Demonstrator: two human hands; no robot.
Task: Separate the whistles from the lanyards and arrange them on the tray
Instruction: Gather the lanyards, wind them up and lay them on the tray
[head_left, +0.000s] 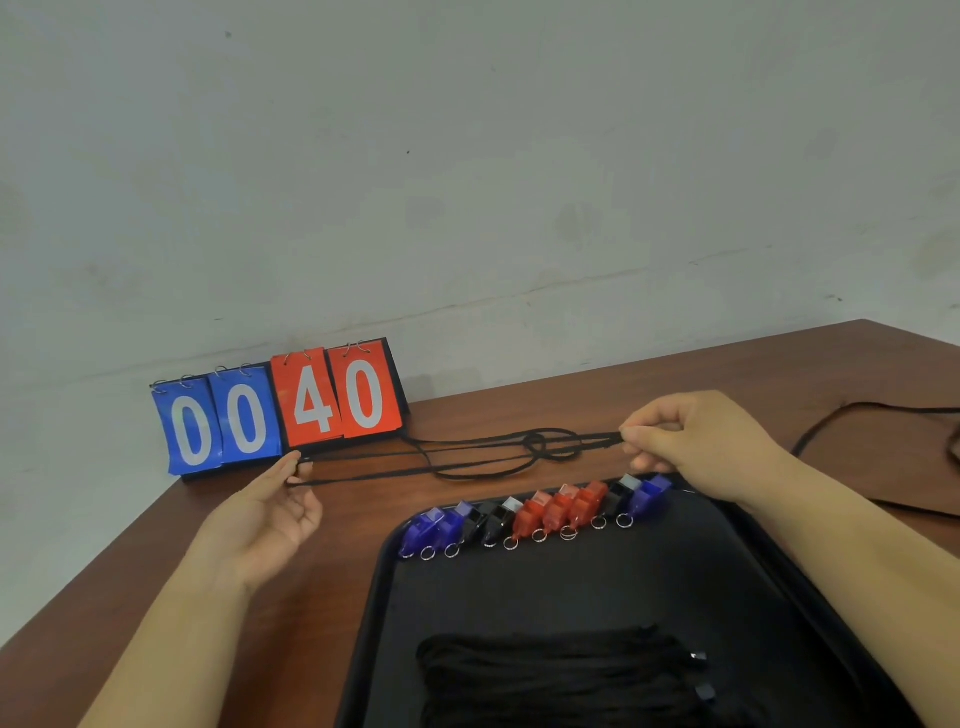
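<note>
Stretching across the wooden table (519, 374) beyond the black tray (779, 551), the black lanyard (467, 457) ran left to right, both hands equally near it. The right hand (696, 447) pinched one end between thumb and fingers; the left hand (270, 514) hooked the other end's loops on its fingertips, palm loose. Whistles (540, 512) lined the tray's far rim, bundled lanyards (550, 675) at its near end.

Blue, black and red whistles (535, 514) on black tray (597, 587).

Forearms bare, sleeveless as far as visible; hands ungloved.
</note>
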